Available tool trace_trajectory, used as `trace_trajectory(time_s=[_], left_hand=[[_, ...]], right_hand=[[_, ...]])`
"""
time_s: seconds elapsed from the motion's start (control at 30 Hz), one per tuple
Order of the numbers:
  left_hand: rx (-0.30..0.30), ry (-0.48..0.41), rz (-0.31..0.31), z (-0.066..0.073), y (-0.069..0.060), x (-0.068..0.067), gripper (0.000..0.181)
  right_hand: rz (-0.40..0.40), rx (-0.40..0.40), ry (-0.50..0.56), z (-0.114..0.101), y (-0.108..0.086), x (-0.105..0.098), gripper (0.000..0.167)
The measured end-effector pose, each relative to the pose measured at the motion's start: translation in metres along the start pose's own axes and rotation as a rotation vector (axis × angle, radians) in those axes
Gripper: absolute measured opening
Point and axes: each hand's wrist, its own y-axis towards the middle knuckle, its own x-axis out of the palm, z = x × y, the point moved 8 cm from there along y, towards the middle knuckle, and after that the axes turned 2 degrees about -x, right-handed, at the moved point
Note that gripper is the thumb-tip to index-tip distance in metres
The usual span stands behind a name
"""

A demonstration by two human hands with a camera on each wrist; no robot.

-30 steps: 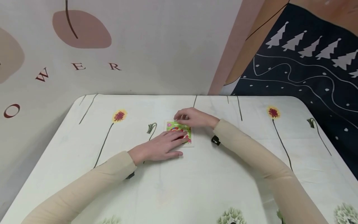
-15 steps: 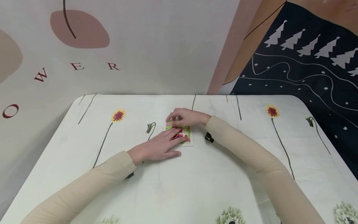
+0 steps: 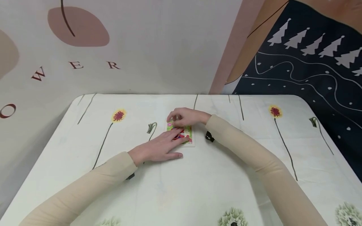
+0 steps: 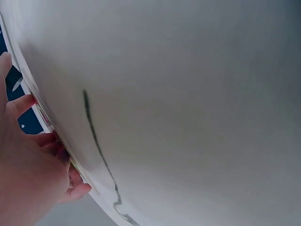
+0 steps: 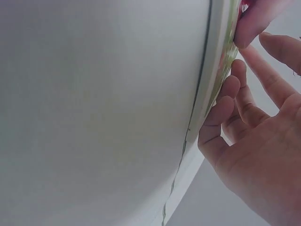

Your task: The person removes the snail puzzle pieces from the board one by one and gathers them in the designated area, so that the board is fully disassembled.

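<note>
A small square board with a bright green, red and pink picture (image 3: 189,131) lies flat near the table's middle; it may be a puzzle, but small parts cannot be made out. My left hand (image 3: 159,147) rests across its left and lower part, fingers spread. At the far edge, my right hand (image 3: 188,116) bends over the board. In the right wrist view, several fingertips of the right hand (image 5: 263,141) touch the board's edge and face (image 5: 228,56), with the thumb apart from it. The left wrist view shows the left hand (image 4: 33,165) with fingertips on the board.
A white cloth with printed flowers covers the table (image 3: 226,175). Behind it hangs a pale backdrop (image 3: 158,47) with printed letters, and a dark sheet (image 3: 305,72) with white trees fills the right. A black wrist strap part (image 3: 209,137) shows below the right cuff.
My right hand has moved left along the board's far edge, toward its upper left corner, and then stayed there. My left hand has stayed nearly still on the board.
</note>
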Motion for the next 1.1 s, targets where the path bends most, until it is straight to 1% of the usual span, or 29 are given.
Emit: trace_trajectory(time_s=[0.2,0.33,0.53,0.67,0.77,0.93,1.1], left_hand=[[-0.029,-0.029,-0.033,-0.003,-0.0009,0.0023,0.068],[-0.027,-0.042,-0.029,-0.0036,-0.0004,0.002,0.067],[-0.035,-0.056,-0.032,-0.0038,0.0,0.0028,0.067],[-0.022,-0.057,-0.024,-0.0015,0.0001,0.0015,0.067],[-0.014,-0.051,-0.019,-0.0004,0.0005,0.0006,0.067],[-0.019,-0.05,-0.023,-0.0007,0.0002,0.0005,0.067],[-0.035,-0.058,-0.032,-0.0008,-0.0004,0.001,0.068]], right_hand=[[0.001,-0.011,0.007,-0.0012,0.0029,-0.0006,0.02],[0.003,-0.019,0.022,-0.0034,0.0035,-0.0007,0.019],[-0.002,-0.001,0.018,-0.0031,0.0045,-0.0005,0.02],[-0.011,0.007,0.017,-0.0015,0.0059,0.0002,0.018],[-0.017,-0.003,0.035,-0.0019,0.0074,0.0008,0.017],[-0.027,-0.022,0.072,-0.0055,0.0081,0.0024,0.015],[-0.024,-0.014,0.069,-0.006,0.0077,0.0029,0.013]])
